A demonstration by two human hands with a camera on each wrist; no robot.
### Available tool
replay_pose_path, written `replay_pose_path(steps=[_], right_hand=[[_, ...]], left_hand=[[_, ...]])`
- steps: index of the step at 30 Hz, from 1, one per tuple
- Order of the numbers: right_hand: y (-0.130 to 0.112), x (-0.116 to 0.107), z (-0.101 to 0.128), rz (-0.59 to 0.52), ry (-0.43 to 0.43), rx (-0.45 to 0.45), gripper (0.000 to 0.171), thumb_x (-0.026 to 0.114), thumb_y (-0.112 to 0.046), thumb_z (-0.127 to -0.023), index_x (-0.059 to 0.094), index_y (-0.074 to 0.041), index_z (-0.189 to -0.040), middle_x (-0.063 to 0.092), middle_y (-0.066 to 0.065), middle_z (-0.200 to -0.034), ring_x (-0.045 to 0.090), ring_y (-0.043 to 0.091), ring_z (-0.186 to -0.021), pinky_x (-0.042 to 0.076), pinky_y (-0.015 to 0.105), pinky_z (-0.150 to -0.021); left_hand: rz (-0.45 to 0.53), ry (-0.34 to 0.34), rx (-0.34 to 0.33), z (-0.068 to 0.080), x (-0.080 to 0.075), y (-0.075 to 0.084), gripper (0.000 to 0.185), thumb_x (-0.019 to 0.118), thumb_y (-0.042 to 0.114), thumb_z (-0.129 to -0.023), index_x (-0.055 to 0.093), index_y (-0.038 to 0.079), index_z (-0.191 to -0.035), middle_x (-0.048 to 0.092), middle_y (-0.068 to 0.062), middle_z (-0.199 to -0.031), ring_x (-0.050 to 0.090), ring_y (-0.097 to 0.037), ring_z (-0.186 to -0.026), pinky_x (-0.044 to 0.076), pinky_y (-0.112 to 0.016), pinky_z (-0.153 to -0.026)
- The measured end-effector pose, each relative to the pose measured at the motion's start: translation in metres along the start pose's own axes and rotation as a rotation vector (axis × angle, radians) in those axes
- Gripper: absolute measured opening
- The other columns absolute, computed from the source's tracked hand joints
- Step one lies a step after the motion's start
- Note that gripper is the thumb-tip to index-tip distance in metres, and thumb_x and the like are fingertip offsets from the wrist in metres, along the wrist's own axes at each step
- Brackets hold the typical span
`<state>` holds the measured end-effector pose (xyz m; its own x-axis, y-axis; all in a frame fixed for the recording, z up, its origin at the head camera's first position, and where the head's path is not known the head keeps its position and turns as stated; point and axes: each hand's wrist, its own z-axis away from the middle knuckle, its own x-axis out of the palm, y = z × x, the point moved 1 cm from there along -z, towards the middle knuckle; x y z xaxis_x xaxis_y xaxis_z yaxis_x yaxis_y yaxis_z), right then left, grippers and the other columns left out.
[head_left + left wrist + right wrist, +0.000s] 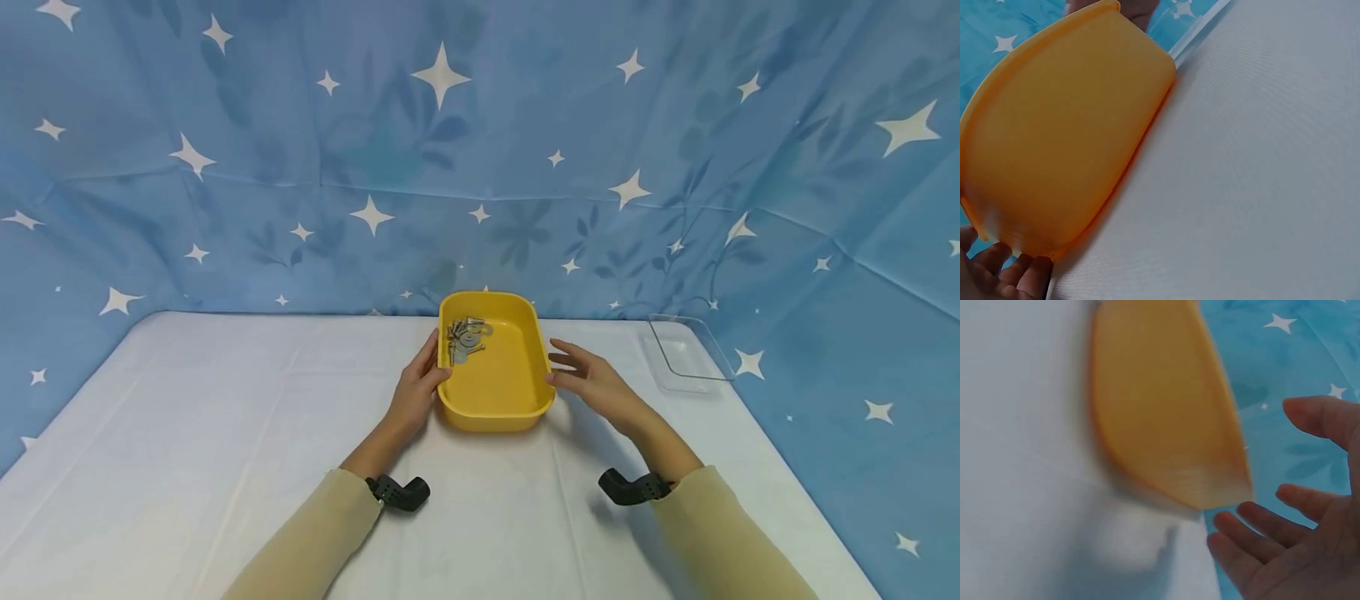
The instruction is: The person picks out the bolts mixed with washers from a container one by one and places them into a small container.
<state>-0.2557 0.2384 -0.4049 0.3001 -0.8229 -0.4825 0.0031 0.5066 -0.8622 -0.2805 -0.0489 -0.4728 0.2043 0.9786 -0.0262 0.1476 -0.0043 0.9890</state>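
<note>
A yellow plastic tray [495,415] sits at the middle of the white table, with a small heap of metal bolts and washers [465,337] in its far left corner. My left hand [418,382] holds the tray's left side, thumb on the rim and fingers against the outer wall. The left wrist view shows those fingers [1004,278] curled at the foot of the tray [1066,137]. My right hand [588,377] hovers at the tray's right wall with fingers spread, holding nothing. In the right wrist view its palm [1291,550] faces the tray [1160,412], a small gap between them.
A clear plastic container [686,354] stands at the table's far right edge. A white cloth covers the table [225,417]. A blue curtain with white stars [450,167] hangs close behind and along both sides.
</note>
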Motion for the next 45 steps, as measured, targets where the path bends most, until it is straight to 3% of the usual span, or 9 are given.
replay_pose_path(steps=[3,8,12,17,22,28,34,37,45], right_hand=[[-0.013,-0.01,-0.004,0.013,0.013,-0.033,0.072,0.062,-0.035,-0.099,0.03,-0.014,-0.16,0.039,0.016,-0.161,0.042,0.038,-0.146,0.035,0.059,-0.12],[-0.035,-0.015,-0.014,-0.08,-0.06,-0.036,0.067,0.06,-0.037,-0.1,0.037,-0.009,-0.156,0.044,0.015,-0.159,0.046,0.031,-0.145,0.042,0.046,-0.118],[-0.051,-0.011,-0.026,-0.166,-0.103,0.047,0.062,0.055,-0.032,-0.103,0.037,-0.005,-0.156,0.044,0.018,-0.158,0.05,0.029,-0.142,0.045,0.04,-0.115],[-0.062,0.001,-0.049,-0.319,-0.116,0.194,0.054,0.048,-0.027,-0.106,0.038,0.001,-0.152,0.043,0.025,-0.155,0.052,0.035,-0.139,0.045,0.041,-0.115],[-0.061,0.018,-0.07,-0.424,-0.106,0.331,0.057,0.048,-0.029,-0.106,0.038,0.005,-0.151,0.044,0.025,-0.155,0.051,0.036,-0.14,0.042,0.042,-0.118],[-0.059,0.034,-0.083,-0.466,-0.052,0.402,0.059,0.046,-0.034,-0.107,0.04,0.006,-0.15,0.049,0.023,-0.152,0.052,0.035,-0.14,0.044,0.041,-0.117],[-0.056,0.043,-0.098,-0.536,-0.08,0.506,0.064,0.048,-0.037,-0.104,0.039,0.006,-0.15,0.049,0.025,-0.151,0.054,0.037,-0.138,0.046,0.042,-0.115],[-0.053,0.049,-0.106,-0.595,-0.054,0.562,0.061,0.05,-0.034,-0.103,0.041,0.006,-0.148,0.051,0.024,-0.149,0.055,0.036,-0.137,0.047,0.041,-0.114],[-0.052,0.054,-0.119,-0.668,0.0,0.599,0.057,0.042,-0.035,-0.106,0.042,0.004,-0.147,0.054,0.02,-0.147,0.056,0.031,-0.135,0.048,0.039,-0.114]], left_hand=[[0.006,0.0,-0.008,0.0,0.0,0.0,0.071,0.047,0.006,-0.101,0.016,0.016,-0.164,0.021,-0.003,-0.17,0.022,-0.021,-0.157,0.026,-0.043,-0.127],[-0.007,0.008,-0.006,0.0,-0.001,0.001,0.07,0.048,0.007,-0.101,0.017,0.017,-0.164,0.022,-0.004,-0.17,0.023,-0.023,-0.157,0.024,-0.043,-0.127],[-0.01,0.011,-0.003,-0.001,-0.001,-0.001,0.07,0.047,0.008,-0.101,0.018,0.019,-0.163,0.022,-0.003,-0.17,0.022,-0.021,-0.157,0.023,-0.042,-0.128],[-0.007,0.01,-0.002,-0.001,-0.002,-0.002,0.07,0.047,0.007,-0.101,0.018,0.019,-0.164,0.022,-0.001,-0.17,0.022,-0.019,-0.157,0.023,-0.041,-0.128],[-0.006,0.012,-0.008,0.0,-0.001,-0.001,0.071,0.047,0.007,-0.1,0.017,0.017,-0.164,0.022,-0.004,-0.17,0.023,-0.022,-0.157,0.024,-0.042,-0.128],[0.017,0.009,-0.009,-0.001,0.001,0.0,0.071,0.048,0.006,-0.1,0.018,0.017,-0.164,0.022,-0.005,-0.17,0.023,-0.023,-0.157,0.023,-0.044,-0.128],[0.005,0.013,0.0,0.0,0.001,-0.001,0.069,0.046,0.008,-0.101,0.018,0.018,-0.164,0.022,-0.001,-0.17,0.021,-0.02,-0.158,0.022,-0.043,-0.129],[0.001,0.017,-0.005,0.002,0.001,-0.002,0.07,0.046,0.007,-0.101,0.017,0.018,-0.164,0.02,-0.001,-0.171,0.02,-0.019,-0.158,0.022,-0.042,-0.128],[0.01,0.002,0.008,0.0,0.002,-0.001,0.071,0.046,0.006,-0.1,0.017,0.016,-0.164,0.019,-0.002,-0.171,0.02,-0.02,-0.158,0.022,-0.041,-0.128]])
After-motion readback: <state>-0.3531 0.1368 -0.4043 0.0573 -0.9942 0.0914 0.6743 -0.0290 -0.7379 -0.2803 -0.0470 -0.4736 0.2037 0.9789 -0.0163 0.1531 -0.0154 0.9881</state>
